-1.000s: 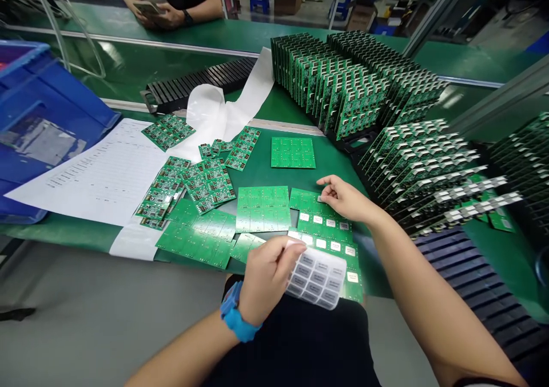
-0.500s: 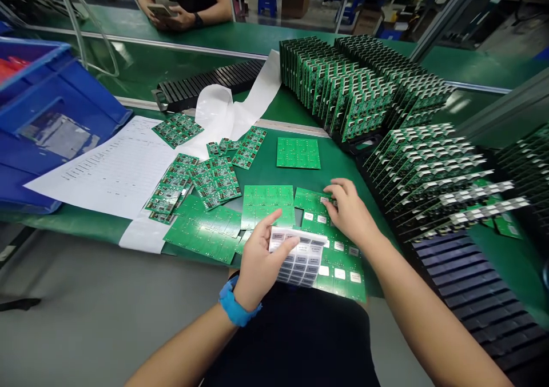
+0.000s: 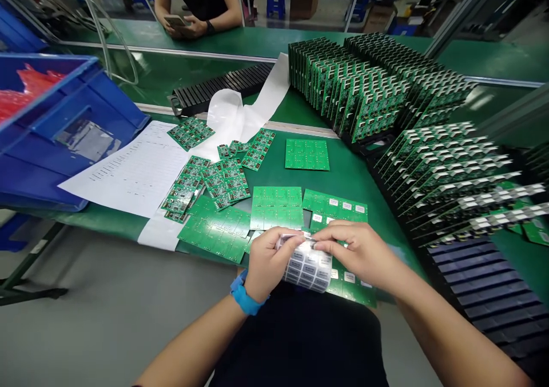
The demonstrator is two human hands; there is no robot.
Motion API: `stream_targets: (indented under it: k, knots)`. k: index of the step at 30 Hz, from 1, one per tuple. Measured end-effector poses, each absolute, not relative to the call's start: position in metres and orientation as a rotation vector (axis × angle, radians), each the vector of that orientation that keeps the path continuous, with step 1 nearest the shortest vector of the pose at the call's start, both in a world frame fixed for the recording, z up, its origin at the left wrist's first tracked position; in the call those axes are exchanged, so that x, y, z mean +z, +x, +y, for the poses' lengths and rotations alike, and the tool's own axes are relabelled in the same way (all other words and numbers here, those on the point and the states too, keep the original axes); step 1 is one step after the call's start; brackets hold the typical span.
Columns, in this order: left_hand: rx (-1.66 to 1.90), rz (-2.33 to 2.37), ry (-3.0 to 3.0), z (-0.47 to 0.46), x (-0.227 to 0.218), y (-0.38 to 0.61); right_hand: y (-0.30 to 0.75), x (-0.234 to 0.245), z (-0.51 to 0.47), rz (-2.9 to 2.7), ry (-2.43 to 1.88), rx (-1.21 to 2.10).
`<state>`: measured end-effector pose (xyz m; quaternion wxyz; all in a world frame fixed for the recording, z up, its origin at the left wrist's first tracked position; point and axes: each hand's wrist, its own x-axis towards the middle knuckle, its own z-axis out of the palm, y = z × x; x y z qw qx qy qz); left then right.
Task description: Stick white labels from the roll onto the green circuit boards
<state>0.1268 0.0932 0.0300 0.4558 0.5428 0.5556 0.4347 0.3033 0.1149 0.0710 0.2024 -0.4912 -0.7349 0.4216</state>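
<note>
My left hand [image 3: 266, 264] is closed on a curled sheet of labels [image 3: 307, 271], its thumb lying across the upper edge. At that same edge, my right hand [image 3: 362, 252] pinches with thumb and fingertips; whether a single label has come loose there is hidden. Beneath and beyond the hands lie green circuit boards [image 3: 322, 199] bearing small white labels, partly covered by the right hand and the sheet. Just left of them are a plain green board [image 3: 277, 205] and a larger board panel [image 3: 217, 230].
Racks of upright circuit boards [image 3: 349, 87] fill the right side. Populated boards [image 3: 227, 181], a printed paper [image 3: 128, 170] and a white paper strip [image 3: 274, 95] lie left of centre. A blue bin [image 3: 64, 135] stands at left. Across the bench, a person [image 3: 197, 4] holds a phone.
My right hand has moved from the labelled boards back to the label sheet in my left hand, pinching at its top edge. The upper board's row of labels is now uncovered. The view has shifted slightly.
</note>
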Motion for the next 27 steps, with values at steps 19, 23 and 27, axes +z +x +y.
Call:
stream_targets:
  k: [19,23,27]
  knots:
    - [0.687,1.206,1.914,0.121,0.027,0.147,0.34,0.02,0.203,-1.87,-1.845,1.107]
    - [0.58,1.186,2.077,0.129,0.016,0.154,0.332,0.013,0.202,-1.93,-1.872,1.017]
    - [0.549,1.19,2.124,0.132,0.008,0.155,0.325,0.013,0.194,-2.016,-1.877,0.876]
